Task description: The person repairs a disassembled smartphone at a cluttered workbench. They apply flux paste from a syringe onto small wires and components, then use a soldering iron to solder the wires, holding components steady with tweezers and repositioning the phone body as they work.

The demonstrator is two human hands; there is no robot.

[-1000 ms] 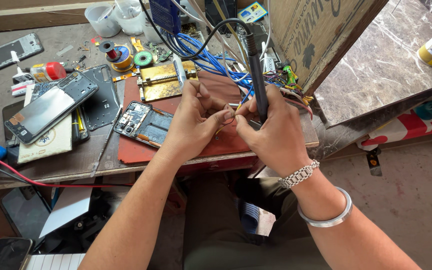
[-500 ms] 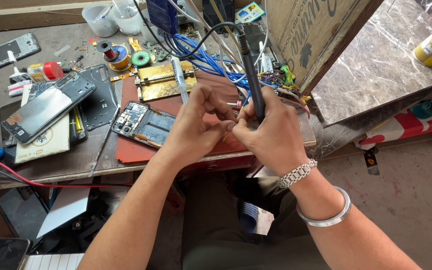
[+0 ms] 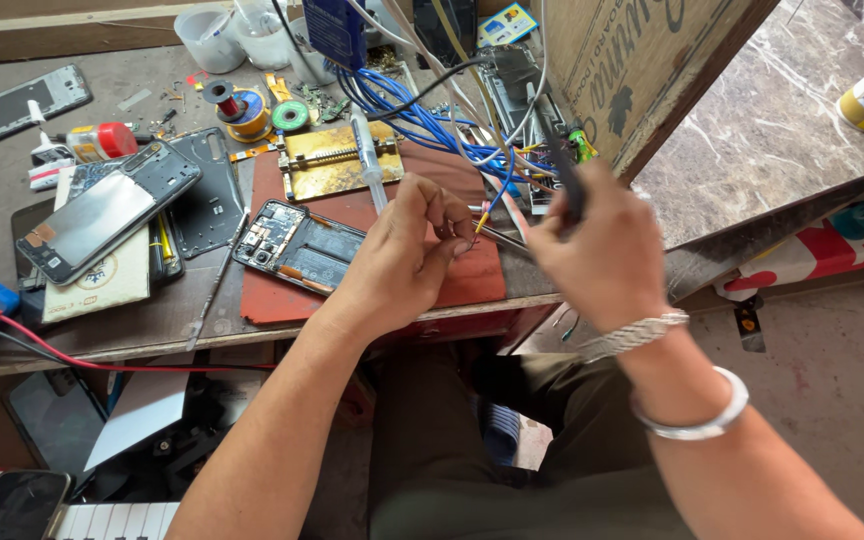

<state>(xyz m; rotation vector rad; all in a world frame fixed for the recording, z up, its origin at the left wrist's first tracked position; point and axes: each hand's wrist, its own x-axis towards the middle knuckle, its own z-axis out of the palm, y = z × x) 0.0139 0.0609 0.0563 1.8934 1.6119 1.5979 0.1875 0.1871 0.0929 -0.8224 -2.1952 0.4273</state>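
Nearest the camera, my forearms reach out from over my lap, two silver bangles on my right wrist. My left hand (image 3: 402,255) hovers over the front edge of a red mat (image 3: 372,290), its fingers curled together with the fingertips pinched on something too small to make out; a thin wire end (image 3: 479,225) with a yellow tip lies just beside them. My right hand (image 3: 602,245) is closed in a fist around a dark, slim tool handle (image 3: 564,175), blurred in the frame, which stands up out of my grip, a dark cord running up from near it into the tangle beyond. A pair of metal tweezers (image 3: 497,232) lies between the two hands.

On the mat just left of my left hand sits an opened phone (image 3: 297,245), back cover off, its dark boards and camera modules exposed. Further left, an intact phone (image 3: 107,215) rests on a cream booklet beside a black back panel (image 3: 207,190).

Beyond, a brass clamp fixture (image 3: 337,160) sits at the mat's far edge with a clear syringe (image 3: 370,165) across it. Blue cables (image 3: 417,115) spill behind it, near a copper wire spool (image 3: 237,105) and a small green roll (image 3: 290,117). A cardboard box (image 3: 642,70) stands at far right.
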